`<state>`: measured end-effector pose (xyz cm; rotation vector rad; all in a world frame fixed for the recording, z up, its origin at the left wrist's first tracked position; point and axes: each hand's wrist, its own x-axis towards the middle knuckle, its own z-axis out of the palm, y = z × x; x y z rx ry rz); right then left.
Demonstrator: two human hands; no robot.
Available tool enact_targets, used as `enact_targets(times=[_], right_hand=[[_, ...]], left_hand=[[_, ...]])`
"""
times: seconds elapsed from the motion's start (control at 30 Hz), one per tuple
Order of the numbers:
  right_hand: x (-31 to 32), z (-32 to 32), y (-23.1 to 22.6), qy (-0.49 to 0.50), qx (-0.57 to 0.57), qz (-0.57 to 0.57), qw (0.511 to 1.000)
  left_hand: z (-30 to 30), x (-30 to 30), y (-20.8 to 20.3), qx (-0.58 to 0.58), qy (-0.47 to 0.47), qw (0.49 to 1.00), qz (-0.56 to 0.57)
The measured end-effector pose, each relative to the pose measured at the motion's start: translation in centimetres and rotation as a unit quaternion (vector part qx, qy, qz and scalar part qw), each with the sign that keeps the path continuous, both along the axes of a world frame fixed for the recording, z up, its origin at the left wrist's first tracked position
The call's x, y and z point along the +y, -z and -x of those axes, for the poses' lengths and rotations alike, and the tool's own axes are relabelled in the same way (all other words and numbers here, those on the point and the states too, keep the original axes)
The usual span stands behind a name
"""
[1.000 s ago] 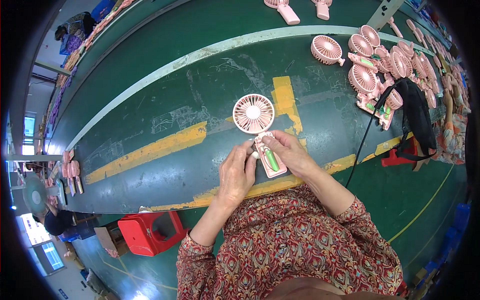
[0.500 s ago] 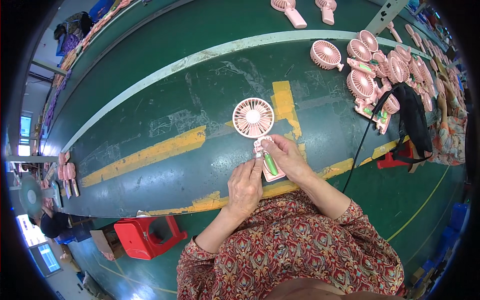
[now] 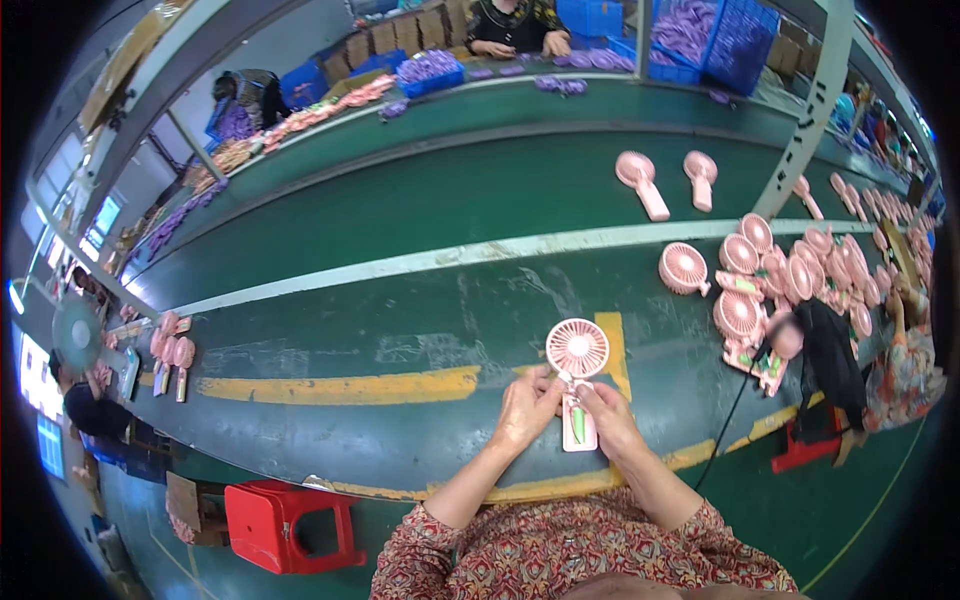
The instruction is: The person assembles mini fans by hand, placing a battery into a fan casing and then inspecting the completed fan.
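Head view: left hand [image 3: 525,408], right hand [image 3: 608,420], each grip pinching pink fan [image 3: 577,385] (green cell inside); blue crates [image 3: 600,15] far back.

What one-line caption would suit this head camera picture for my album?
Both hands, left hand and right hand, hold a pink plastic handheld fan on a green worktable.

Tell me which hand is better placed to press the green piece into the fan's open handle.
Probably the right hand: its fingers lie alongside the handle of the pink fan, right next to the green piece. The left hand grips higher, near the neck, steadying it.
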<state>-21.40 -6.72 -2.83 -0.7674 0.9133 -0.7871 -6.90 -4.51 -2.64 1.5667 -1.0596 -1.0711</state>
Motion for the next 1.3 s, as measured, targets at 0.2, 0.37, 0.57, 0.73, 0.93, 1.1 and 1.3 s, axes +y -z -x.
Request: enact_targets(times=[0.2,0.37,0.57,0.73,0.93,1.1,1.3], right_hand=[[-1.7,-0.1,1.0,-0.016,0.037,0.056,0.998],[-2.3,0.1,0.5,-0.037,0.038,0.045,0.998],[-2.1,-0.1,0.1,-0.02,0.036,0.056,0.998],[-2.3,0.0,0.3,-0.032,0.029,0.057,0.997],[-2.2,-0.1,-0.2,-0.037,0.044,0.048,0.997],[-2.2,0.0,0.1,-0.039,0.055,0.071,0.995],[-1.9,-0.1,-0.2,-0.034,0.049,0.067,0.996]], left_hand=[[-0.3,-1.6,0.2,-0.096,0.024,0.994,0.034],[0.1,-1.4,0.0,-0.12,0.006,0.991,0.055],[0.5,-1.0,-0.3,-0.141,-0.001,0.989,0.048],[0.7,-0.7,-0.4,-0.139,-0.011,0.989,0.053],[0.7,-0.8,0.0,-0.148,-0.013,0.987,0.058],[0.8,-0.9,-0.1,-0.145,-0.012,0.988,0.059],[0.8,-0.8,0.2,-0.161,-0.019,0.984,0.076]])
